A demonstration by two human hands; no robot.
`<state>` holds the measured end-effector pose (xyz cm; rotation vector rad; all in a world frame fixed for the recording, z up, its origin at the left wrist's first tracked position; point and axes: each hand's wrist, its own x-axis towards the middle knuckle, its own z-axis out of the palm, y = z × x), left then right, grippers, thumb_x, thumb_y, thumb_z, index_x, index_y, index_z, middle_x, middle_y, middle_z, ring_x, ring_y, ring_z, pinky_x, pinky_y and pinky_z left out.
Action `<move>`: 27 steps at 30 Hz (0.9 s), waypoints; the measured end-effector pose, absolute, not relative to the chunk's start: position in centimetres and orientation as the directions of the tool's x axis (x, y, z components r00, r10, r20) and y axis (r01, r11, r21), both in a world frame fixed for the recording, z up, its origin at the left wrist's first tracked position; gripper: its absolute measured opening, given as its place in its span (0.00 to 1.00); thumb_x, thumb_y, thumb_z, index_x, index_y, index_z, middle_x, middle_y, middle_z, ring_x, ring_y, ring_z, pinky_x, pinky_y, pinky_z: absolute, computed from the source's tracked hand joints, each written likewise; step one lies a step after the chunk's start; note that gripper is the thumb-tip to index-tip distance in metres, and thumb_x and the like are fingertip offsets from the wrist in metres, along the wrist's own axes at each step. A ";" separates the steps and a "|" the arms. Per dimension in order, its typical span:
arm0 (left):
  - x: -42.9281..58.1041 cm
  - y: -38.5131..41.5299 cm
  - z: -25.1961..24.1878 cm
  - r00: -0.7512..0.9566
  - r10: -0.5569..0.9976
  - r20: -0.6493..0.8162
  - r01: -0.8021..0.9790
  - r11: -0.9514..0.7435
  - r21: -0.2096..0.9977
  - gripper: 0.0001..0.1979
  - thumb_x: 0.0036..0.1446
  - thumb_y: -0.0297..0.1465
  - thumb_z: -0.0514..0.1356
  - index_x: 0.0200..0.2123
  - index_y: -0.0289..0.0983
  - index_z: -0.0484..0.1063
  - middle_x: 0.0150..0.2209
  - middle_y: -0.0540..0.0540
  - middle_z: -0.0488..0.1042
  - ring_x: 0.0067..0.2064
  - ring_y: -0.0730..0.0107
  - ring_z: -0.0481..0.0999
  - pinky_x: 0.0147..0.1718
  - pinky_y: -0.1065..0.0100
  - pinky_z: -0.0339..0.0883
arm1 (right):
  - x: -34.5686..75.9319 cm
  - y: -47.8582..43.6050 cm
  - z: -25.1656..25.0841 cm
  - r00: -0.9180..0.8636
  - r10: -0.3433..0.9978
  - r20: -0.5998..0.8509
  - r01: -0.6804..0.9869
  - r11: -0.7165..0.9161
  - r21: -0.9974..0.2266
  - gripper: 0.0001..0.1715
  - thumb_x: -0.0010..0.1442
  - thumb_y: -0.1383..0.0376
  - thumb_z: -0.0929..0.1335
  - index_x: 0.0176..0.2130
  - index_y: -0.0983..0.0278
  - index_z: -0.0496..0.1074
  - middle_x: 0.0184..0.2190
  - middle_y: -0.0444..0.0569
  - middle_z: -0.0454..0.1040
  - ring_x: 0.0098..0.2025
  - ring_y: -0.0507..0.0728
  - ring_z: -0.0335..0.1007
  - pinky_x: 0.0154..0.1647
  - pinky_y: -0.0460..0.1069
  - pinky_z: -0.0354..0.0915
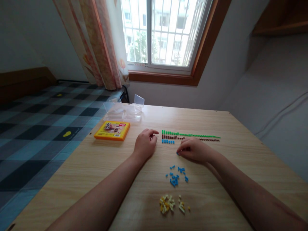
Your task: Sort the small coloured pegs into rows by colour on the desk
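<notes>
My right hand (194, 150) pinches a small blue building brick (177, 153) between thumb and fingertips, just above or on the tabletop. Close by lies a short row of blue bricks (167, 141), below a longer brown row (168, 137) and a green row (176, 133). Part of the brown row is hidden behind my right hand. Left of the rows' ends, my left hand (146, 143) rests on the table, holding nothing, its index finger stretched toward them and the other fingers loosely bent. Nearer to me is a loose pile of blue bricks (174, 180).
Cream and yellow bricks (166, 204) lie scattered at the front of the wooden table (134, 208). To the left sits a yellow box (112, 131), with clear plastic containers (125, 110) behind it. A checked bed (48, 128) borders the table's left side.
</notes>
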<state>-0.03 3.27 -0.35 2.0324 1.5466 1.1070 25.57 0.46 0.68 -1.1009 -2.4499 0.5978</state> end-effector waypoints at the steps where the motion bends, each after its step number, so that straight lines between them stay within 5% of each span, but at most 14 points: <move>1: 0.0 3.3 -0.3 0.097 0.925 0.368 0.649 -0.339 0.682 0.15 0.56 0.24 0.55 0.39 0.37 0.81 0.34 0.46 0.77 0.34 0.66 0.74 0.39 0.64 0.68 | 25.6 0.6 0.4 -0.577 0.795 0.186 0.637 0.581 -0.506 0.09 0.59 0.70 0.71 0.35 0.58 0.83 0.30 0.44 0.80 0.32 0.53 0.74 0.35 0.47 0.66; 8: 0.0 3.4 -0.4 0.097 0.926 0.365 0.654 -0.336 0.678 0.14 0.56 0.24 0.55 0.38 0.37 0.81 0.34 0.47 0.77 0.35 0.66 0.74 0.40 0.64 0.68 | 25.0 1.1 -1.3 -0.381 0.860 0.339 0.768 0.498 -0.403 0.09 0.64 0.65 0.69 0.37 0.60 0.83 0.32 0.48 0.82 0.32 0.55 0.75 0.33 0.49 0.67; 27: 0.0 3.3 -0.4 0.094 0.930 0.356 0.653 -0.327 0.683 0.15 0.56 0.24 0.55 0.38 0.37 0.81 0.33 0.47 0.76 0.33 0.67 0.73 0.39 0.64 0.67 | 25.0 1.0 -2.1 -0.374 0.837 0.398 0.731 0.531 -0.429 0.12 0.65 0.67 0.68 0.41 0.59 0.82 0.37 0.48 0.82 0.35 0.56 0.77 0.37 0.49 0.69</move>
